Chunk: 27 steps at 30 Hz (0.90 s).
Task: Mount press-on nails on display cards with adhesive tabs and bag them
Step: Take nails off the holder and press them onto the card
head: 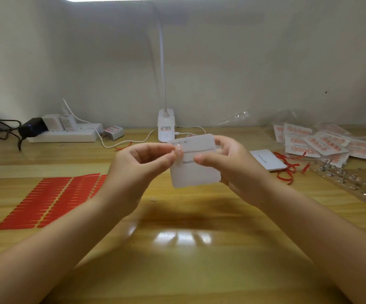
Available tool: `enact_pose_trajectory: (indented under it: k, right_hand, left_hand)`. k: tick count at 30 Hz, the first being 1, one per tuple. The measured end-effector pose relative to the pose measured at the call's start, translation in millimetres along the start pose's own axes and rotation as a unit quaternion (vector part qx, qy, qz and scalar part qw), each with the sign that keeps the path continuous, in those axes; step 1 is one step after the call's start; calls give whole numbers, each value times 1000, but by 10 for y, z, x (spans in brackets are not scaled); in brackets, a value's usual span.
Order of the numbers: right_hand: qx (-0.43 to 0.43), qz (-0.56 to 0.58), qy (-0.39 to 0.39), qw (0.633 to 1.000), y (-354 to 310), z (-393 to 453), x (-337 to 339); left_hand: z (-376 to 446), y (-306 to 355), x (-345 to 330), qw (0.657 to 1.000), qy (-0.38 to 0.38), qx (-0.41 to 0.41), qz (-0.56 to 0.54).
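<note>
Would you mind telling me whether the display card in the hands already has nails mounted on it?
Not yet: the display card held up between left hand and right hand shows only print and a white strip across it, no nails.

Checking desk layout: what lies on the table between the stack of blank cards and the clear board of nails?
In the head view, loose red strips lie between the stack of blank cards and the clear board of nails.

In the middle of the frame, the right hand [232,165] holds a white display card [196,170] above the wooden table [177,249], and the left hand [142,163] pinches a small nail [179,150] at the card's left edge. A sheet of red adhesive tabs [50,200] lies at the left, and bagged cards [322,143] lie at the right.
</note>
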State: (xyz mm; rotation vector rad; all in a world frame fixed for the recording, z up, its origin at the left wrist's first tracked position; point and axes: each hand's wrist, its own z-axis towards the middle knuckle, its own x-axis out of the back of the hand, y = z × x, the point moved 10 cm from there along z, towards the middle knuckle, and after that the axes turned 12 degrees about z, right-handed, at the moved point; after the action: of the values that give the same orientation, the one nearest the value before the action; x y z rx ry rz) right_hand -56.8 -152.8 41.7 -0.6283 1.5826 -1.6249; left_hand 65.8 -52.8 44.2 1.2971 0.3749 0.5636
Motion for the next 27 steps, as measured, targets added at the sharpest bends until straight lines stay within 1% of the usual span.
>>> enact_pose_trajectory:
  k: [2, 5, 7, 9, 10, 11, 13, 14, 16, 18, 21, 27]
  right_hand:
    - [-8, 21, -38, 999, -26, -25, -108]
    - [-21, 72, -51, 996, -60, -56, -181]
    - [-26, 84, -45, 995, -76, -57, -183]
    - [-22, 84, -36, 996, -98, -66, -178]
    - [-13, 76, -29, 997, -106, -67, -164]
    - [-3, 61, -22, 998, -115, -72, -151]
    - [19, 33, -13, 999, -147, -89, -147]
    - [28, 26, -14, 999, -162, -99, -161]
    - [41, 17, -28, 999, -191, -126, -216]
    - [55, 5, -35, 998, -229, -158, -270]
    - [70, -13, -34, 997, -272, -193, -318]
    - [69, -26, -45, 996, -298, -227, -367]
  left_hand:
    - [-29, 95, -37, 1000, -17, -13, -8]
    - [-47, 155, -37, 1000, -16, -20, -2]
    - [-47, 159, 19, 999, 1, -22, 31]
    - [-66, 236, 76, 995, 21, -52, 87]
    - [-88, 322, 96, 986, 34, -88, 138]
    - [-122, 434, 106, 968, 51, -137, 202]
    - [-202, 646, 65, 913, 75, -238, 323]
    - [-236, 715, 32, 887, 81, -276, 362]
    - [-273, 770, -31, 853, 79, -317, 406]
    - [-291, 777, -78, 832, 76, -333, 437]
    - [-320, 789, -106, 815, 77, -346, 458]
    - [-339, 802, -88, 814, 91, -349, 455]
